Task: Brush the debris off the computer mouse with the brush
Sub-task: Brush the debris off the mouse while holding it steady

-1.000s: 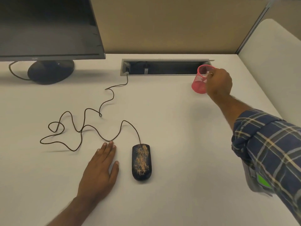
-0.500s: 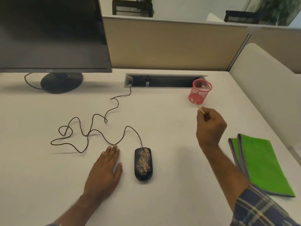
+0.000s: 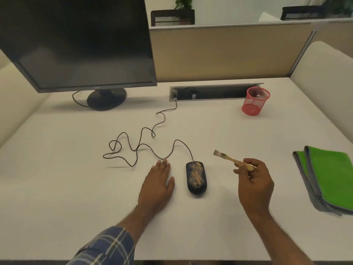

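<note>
Mouse (image 3: 196, 177) mid desk (image 3: 57, 188), left hand (image 3: 157, 185) just left, brush (image 3: 229, 158) to right, cup (image 3: 255, 101) far back-right, cloth (image 3: 328, 176) at right edge

I can't see the back end of the brush (image 3: 232, 160); my right hand (image 3: 255, 185) covers it. The brush tip looks blurry. The monitor (image 3: 76, 43) is cut off at the top and left. The green cloth (image 3: 332, 176) runs off the right side, at the bench's (image 3: 76, 197) right edge. The cable (image 3: 145, 148) goes into a dark slot I can't see into.
</note>
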Action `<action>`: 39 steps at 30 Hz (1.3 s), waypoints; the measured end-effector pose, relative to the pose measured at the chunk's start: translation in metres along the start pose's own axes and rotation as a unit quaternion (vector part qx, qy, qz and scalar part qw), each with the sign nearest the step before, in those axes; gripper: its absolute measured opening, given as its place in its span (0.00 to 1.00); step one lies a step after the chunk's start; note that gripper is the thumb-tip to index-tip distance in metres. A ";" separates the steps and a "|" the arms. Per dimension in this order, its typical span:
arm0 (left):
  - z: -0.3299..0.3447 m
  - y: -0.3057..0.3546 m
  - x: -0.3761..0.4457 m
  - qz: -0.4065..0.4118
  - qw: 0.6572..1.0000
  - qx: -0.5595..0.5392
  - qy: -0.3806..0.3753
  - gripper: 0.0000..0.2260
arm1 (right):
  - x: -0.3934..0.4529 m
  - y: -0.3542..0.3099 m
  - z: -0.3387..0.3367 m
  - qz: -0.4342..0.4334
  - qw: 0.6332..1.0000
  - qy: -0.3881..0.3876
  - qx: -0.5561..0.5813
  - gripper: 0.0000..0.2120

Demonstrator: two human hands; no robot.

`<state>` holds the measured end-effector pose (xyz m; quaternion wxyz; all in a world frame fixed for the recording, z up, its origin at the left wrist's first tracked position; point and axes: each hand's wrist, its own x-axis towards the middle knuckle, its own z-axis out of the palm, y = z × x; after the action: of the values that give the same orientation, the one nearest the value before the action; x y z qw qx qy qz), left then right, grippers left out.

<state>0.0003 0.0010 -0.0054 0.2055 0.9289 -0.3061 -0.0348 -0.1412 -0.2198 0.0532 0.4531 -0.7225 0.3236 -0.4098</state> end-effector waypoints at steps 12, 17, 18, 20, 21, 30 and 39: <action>0.006 -0.005 -0.002 0.015 0.999 0.043 -0.002 0.28 | -0.012 -0.009 0.003 -0.003 0.995 -0.083 -0.057 0.03; 0.007 -0.005 0.000 0.017 0.999 0.043 -0.001 0.28 | -0.010 -0.012 0.003 -0.006 0.996 -0.067 -0.056 0.03; 0.007 -0.005 0.000 0.017 0.999 0.045 -0.001 0.28 | -0.012 -0.013 0.004 -0.010 0.996 -0.075 -0.054 0.04; 0.007 -0.006 0.001 0.018 0.999 0.047 0.000 0.27 | -0.014 -0.013 0.006 -0.014 0.994 -0.086 -0.067 0.03; 0.008 -0.006 0.001 0.018 0.999 0.045 0.000 0.27 | -0.015 -0.012 0.006 -0.015 0.993 -0.084 -0.078 0.03; 0.008 -0.005 0.002 0.018 0.999 0.040 0.003 0.27 | -0.015 -0.017 0.005 -0.013 0.994 -0.097 -0.057 0.03; 0.009 -0.006 0.001 0.017 0.999 0.042 0.003 0.27 | -0.016 -0.018 0.007 -0.005 0.995 -0.080 -0.057 0.03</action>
<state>0.0033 0.0015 -0.0163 0.1684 0.9312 -0.3228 -0.0154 -0.1406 -0.1971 0.0638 0.4340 -0.7792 0.3054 -0.3336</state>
